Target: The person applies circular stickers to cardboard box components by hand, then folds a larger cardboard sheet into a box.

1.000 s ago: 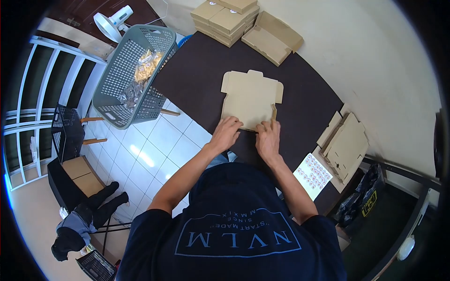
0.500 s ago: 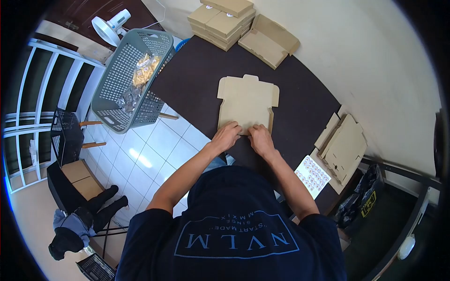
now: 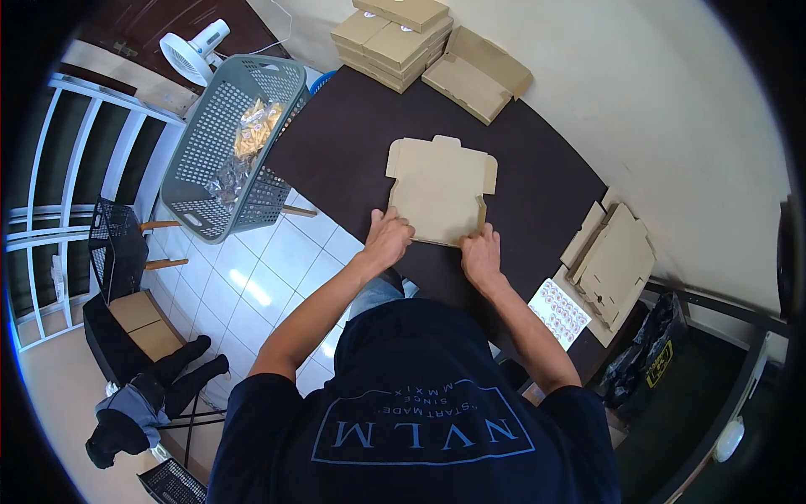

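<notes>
A partly folded cardboard box [image 3: 437, 191] lies on the dark table in front of me, its lid panel flat with tabs at the far side. Its near edge and right side stand up as low walls. My left hand [image 3: 388, 239] grips the near left corner, fingers bent over the side. At the near right corner my right hand [image 3: 482, 257] is closed on the cardboard, the thumb and fingertips at the wall. The fingertips of both hands are partly hidden.
Closed boxes [image 3: 395, 46] are stacked at the table's far end beside an open box [image 3: 474, 76]. To the right lie flat cardboard blanks [image 3: 617, 260] and a sticker sheet [image 3: 558, 315]. A grey basket [image 3: 189, 189] with bagged goods stands left. A person [image 3: 138, 407] sits further left.
My hands have moved apart from the middle of the box's near edge out to its two near corners. The near edge now shows between them.
</notes>
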The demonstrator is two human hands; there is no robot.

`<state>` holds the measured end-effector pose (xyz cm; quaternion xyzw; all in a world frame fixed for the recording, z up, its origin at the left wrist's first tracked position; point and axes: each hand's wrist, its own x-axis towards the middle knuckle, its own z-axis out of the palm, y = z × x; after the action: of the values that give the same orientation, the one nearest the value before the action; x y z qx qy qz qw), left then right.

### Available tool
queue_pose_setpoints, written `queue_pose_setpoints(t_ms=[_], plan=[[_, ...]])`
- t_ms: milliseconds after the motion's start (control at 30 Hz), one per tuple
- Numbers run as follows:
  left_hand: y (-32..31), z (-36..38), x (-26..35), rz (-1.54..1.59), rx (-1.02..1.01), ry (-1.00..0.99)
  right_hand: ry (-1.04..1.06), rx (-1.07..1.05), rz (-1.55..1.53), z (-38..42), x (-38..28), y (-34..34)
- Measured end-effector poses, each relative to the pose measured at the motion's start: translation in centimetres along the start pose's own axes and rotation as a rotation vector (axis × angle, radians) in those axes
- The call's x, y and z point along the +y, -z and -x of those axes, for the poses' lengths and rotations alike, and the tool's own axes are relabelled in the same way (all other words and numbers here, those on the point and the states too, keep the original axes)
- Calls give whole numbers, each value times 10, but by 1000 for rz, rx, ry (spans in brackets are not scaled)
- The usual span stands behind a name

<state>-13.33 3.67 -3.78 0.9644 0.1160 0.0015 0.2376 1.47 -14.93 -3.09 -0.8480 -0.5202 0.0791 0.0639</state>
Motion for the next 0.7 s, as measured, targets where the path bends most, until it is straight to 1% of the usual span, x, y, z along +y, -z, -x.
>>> queue_pose_setpoints(t_ms=[33,67,133,167,267,333,367,433,467,533,600,667,700], plan=[[-1,0,-4,18,-58,51,-8,-37,-18,2,4,0],[-3,-1,-6,19,-59,50,-13,-74,-37,3,7,-1],[0,-4,-8,-16,-130,33,0,-68,-18,-1,7,-1],[1,-3,-8,-16,-130,33,14,-65,-1,0,7,-2],[4,1,-11,41,-96,18,12,-71,-45,1,11,-6],[3,9,-12,-1,23,-10,-4,-47,-82,6,15,-2],[3,10,-13,3,21,-13,-20,-32,-122,11,16,-1],[5,10,-16,23,-66,27,-12,-45,-111,16,14,0],[6,7,-17,18,-63,24,5,-51,-98,14,14,0],[9,2,-14,-89,-234,54,5,-61,-78,11,14,-1],[9,4,-12,-107,-199,58,4,-76,-61,12,11,1],[9,6,-10,-125,-163,55,-30,-14,-47,12,9,9],[12,10,-7,-93,-99,45,-30,-9,-46,13,8,10]])
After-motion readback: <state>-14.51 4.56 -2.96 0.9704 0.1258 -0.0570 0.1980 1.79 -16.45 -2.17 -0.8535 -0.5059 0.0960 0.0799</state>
